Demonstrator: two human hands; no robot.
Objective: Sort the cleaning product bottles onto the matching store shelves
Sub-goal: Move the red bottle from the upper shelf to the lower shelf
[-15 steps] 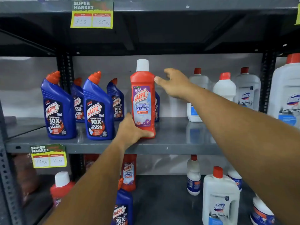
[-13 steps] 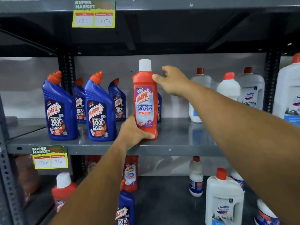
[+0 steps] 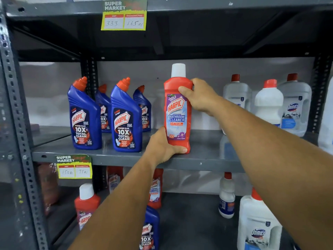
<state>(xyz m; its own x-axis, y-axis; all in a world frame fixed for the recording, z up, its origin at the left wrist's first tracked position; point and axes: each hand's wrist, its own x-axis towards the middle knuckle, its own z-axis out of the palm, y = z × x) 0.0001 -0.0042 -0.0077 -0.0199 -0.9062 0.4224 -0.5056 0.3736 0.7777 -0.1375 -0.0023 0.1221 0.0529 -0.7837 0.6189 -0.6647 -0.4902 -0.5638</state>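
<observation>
A red Harpic bathroom cleaner bottle (image 3: pixel 177 112) with a white cap stands upright near the front edge of the grey middle shelf (image 3: pixel 203 159). My left hand (image 3: pixel 162 147) grips its base from the left. My right hand (image 3: pixel 200 95) wraps its shoulder from the right, thumb across the front. Several blue Harpic toilet cleaner bottles (image 3: pixel 126 120) with red caps stand in two rows to its left. White Domex bottles (image 3: pixel 295 107) with red caps stand to its right.
On the lower shelf are red Harpic bottles (image 3: pixel 86 204), a blue Harpic bottle (image 3: pixel 149 230), a small white bottle (image 3: pixel 227 197) and a large Domex jug (image 3: pixel 257 224). Yellow price tags (image 3: pixel 124 15) hang on the shelf edges. A perforated grey upright (image 3: pixel 19 123) runs down the left.
My right hand has moved from beside the bottle's shoulder to a closed grip around it. My left hand has stayed on the base. The bottle has stayed upright.
</observation>
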